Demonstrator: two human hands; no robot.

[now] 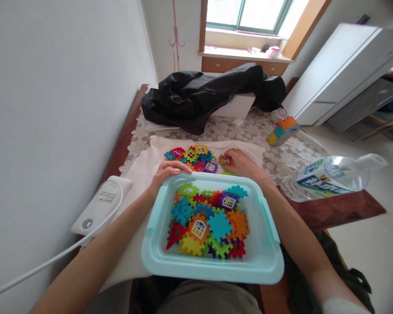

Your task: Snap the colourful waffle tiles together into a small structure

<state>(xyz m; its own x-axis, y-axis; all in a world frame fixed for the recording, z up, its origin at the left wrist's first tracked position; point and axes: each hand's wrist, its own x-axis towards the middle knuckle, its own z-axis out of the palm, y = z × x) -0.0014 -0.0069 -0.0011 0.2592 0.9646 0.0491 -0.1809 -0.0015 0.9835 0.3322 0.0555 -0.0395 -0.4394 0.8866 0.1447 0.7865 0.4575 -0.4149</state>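
Observation:
A light blue plastic bin [212, 269] is close to my body and holds several colourful toothed building pieces, among them a blue one [219, 225] and an orange one with a white window [199, 227]. My left hand [169, 173] grips the bin's far left rim, its fingers lying along the edge. Beyond the bin, my right hand [240, 162] pinches an orange window piece [225, 160] low over the cloth. Just left of it lies a pile of similar pieces [190, 155], partly hidden behind the bin and my left hand.
A cream cloth [144, 163] covers part of the table. A built block shape [283, 131] stands at the right, behind a big clear bottle [330, 178]. A white power device with a cable [101, 203] is at the left. Black sheeting [196, 98] drapes over things at the back.

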